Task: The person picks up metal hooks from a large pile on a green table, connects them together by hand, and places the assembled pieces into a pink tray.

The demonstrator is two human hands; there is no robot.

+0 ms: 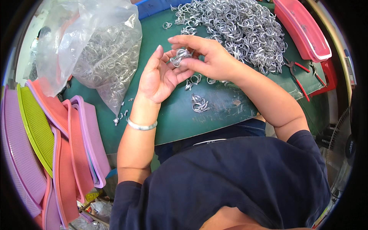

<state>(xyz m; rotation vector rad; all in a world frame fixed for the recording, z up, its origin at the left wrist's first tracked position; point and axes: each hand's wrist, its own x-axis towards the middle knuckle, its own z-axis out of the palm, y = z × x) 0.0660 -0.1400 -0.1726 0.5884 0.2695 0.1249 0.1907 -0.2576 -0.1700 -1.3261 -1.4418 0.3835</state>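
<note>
the small cluster of silver bent-wire metal rings (179, 56) sits between the 2 hands, raised above the green counter (168, 122), just in front of the person's chest. it lies at the fingertips of the left hand (159, 76) and against the inner side of the right hand (209, 57), so both hands are on it; neither is clearly nearer. the cluster is a rounded knot with no clear long axis that i can make out.

the left hand is turned palm up and mostly open, its fingers (168, 57) curled lightly upward so the tips cradle the cluster from below and from the left. the right hand comes in from the right, its fingers (184, 40) arched over the top and its thumb pressing in from the near side, a closing pinch on the rings. how tight that pinch is cannot be told, since the fingers hide the contact.

beyond the hands, toward the far side of the counter, lies a large heap of the same silver wire rings (237, 30), near the right hand's knuckles. a few loose silver rings (199, 103) lie on the counter directly below the hands. a clear plastic bag of rings (103, 50) lies well to the left, and red-handled pliers (299, 74) lie to the right, apart from both hands.
</note>
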